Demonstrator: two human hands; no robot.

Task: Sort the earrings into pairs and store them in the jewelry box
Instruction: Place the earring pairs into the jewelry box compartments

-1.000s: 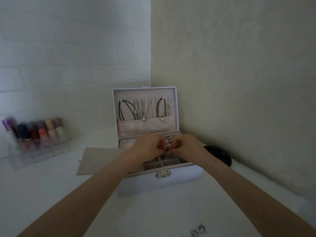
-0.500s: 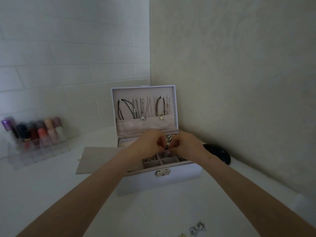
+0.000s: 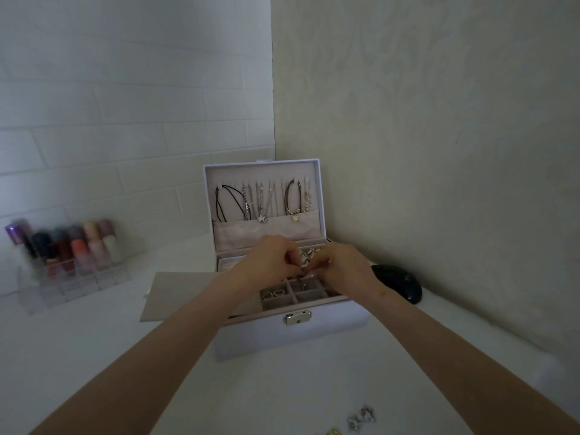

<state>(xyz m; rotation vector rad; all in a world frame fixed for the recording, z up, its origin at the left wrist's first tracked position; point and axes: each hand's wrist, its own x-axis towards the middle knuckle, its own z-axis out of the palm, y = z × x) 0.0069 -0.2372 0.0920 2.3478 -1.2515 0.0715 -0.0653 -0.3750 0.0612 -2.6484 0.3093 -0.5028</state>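
A white jewelry box [image 3: 292, 337] stands open in the corner, its raised lid [image 3: 263, 199] hung with necklaces. My left hand [image 3: 270, 262] and my right hand [image 3: 342, 268] meet over its tray, fingertips pinched together on a small silver earring [image 3: 306, 257]. Below them a front compartment holds small earrings [image 3: 276, 293], and another holds one tiny piece [image 3: 303, 285]. Silver star-shaped earrings [image 3: 361, 419] and a gold earring [image 3: 332, 431] lie loose on the table at the bottom edge.
A clear rack of nail polish bottles [image 3: 66, 255] stands at the left by the tiled wall. A beige flat panel [image 3: 169, 296] lies left of the box. A black rounded object [image 3: 398, 284] sits right of the box against the wall.
Both hands have lowered slightly toward the tray with the earring between them. The view has tilted down, so the loose earrings at the bottom edge show more.
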